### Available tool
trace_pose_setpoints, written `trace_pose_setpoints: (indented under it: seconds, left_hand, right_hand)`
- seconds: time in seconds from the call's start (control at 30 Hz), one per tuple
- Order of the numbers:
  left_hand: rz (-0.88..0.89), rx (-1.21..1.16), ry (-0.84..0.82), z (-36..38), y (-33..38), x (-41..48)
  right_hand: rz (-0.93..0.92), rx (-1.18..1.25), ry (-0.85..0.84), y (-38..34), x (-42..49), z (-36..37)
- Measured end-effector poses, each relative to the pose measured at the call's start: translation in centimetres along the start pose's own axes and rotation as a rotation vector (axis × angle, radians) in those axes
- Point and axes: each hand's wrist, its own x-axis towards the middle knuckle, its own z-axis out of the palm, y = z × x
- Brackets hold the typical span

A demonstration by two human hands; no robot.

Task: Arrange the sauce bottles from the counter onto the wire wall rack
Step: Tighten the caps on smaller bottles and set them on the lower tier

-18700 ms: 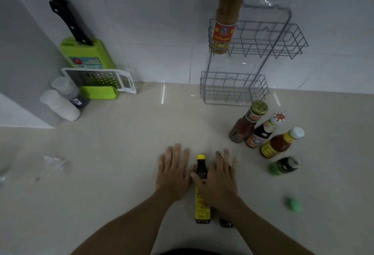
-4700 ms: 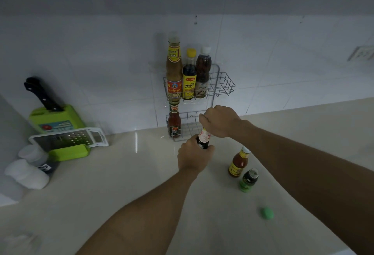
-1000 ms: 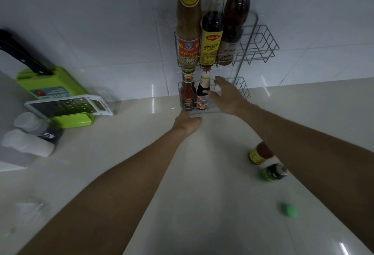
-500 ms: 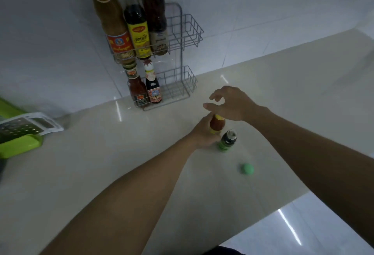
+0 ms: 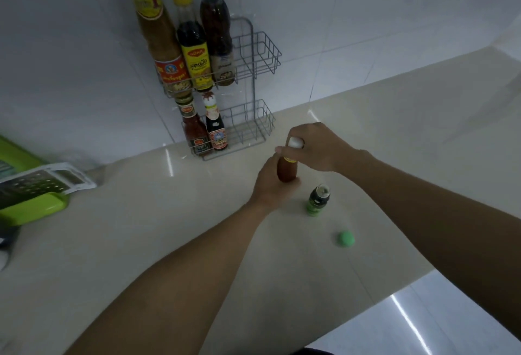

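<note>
A red-brown sauce bottle (image 5: 287,170) with a white cap is held between both hands above the counter. My left hand (image 5: 270,188) wraps its lower body; my right hand (image 5: 318,147) closes over its neck and cap. A small green bottle (image 5: 318,199) without a cap stands just to the right on the counter. The wire wall rack (image 5: 260,57) holds three tall bottles (image 5: 194,55) on its upper shelf and two short bottles (image 5: 207,132) at the left of its lower shelf.
A loose green cap (image 5: 346,239) lies on the counter right of the small green bottle. A grater (image 5: 42,182) on a green board sits at the far left. The counter's front edge (image 5: 394,289) runs diagonally at lower right, with floor beyond.
Both hands left the lower rack shelf and came down to the counter. They closed on the red-brown bottle, which now stands higher, its cap showing in my right hand.
</note>
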Motion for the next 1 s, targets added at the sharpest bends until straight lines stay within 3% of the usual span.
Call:
trace_pose_setpoints:
  seconds: [0.17,0.23,0.3,0.4,0.53,0.63,0.73,0.83,0.93,1.0]
  left_hand:
    - [0.035,0.002,0.186,-1.0,0.2,-1.3]
    - [0.036,0.062,0.254,-1.1,0.0,-2.1]
    - [0.007,0.158,0.311,-1.4,-0.4,-2.8]
    - [-0.056,0.234,0.35,-1.9,-0.9,-3.7]
    - [-0.058,0.136,0.352,-2.8,-1.1,-4.2]
    - [-0.028,0.157,0.347,-3.4,-0.8,-4.4]
    - [-0.047,0.222,0.369,-3.4,-0.6,-4.6]
    - [-0.066,0.22,0.353,-3.2,-0.8,-5.0]
    - [-0.066,0.17,0.359,-3.5,-1.1,-5.1]
    - [-0.04,0.165,0.367,-4.0,-0.8,-5.0]
  right_hand:
    - [-0.293,-0.377,0.057,-2.7,1.5,-0.7]
    - [-0.264,-0.461,0.063,-3.4,1.7,-0.4]
    - [-0.113,-0.5,0.011,-4.3,2.0,0.4]
    - [0.102,-0.454,-0.174,-5.8,2.7,1.0]
    - [-0.203,-0.239,-0.221,-6.3,2.5,-0.2]
    - [-0.375,-0.354,-0.095,-6.2,2.1,-0.3]
    - [-0.202,-0.617,-0.044,-6.8,2.3,1.1]
    - [-0.034,-0.457,-0.179,-7.2,2.9,0.7]
    - [-0.219,-0.273,-0.198,-7.4,2.5,-0.4]
    - [-0.335,-0.285,-0.111,-7.4,2.2,-0.6]
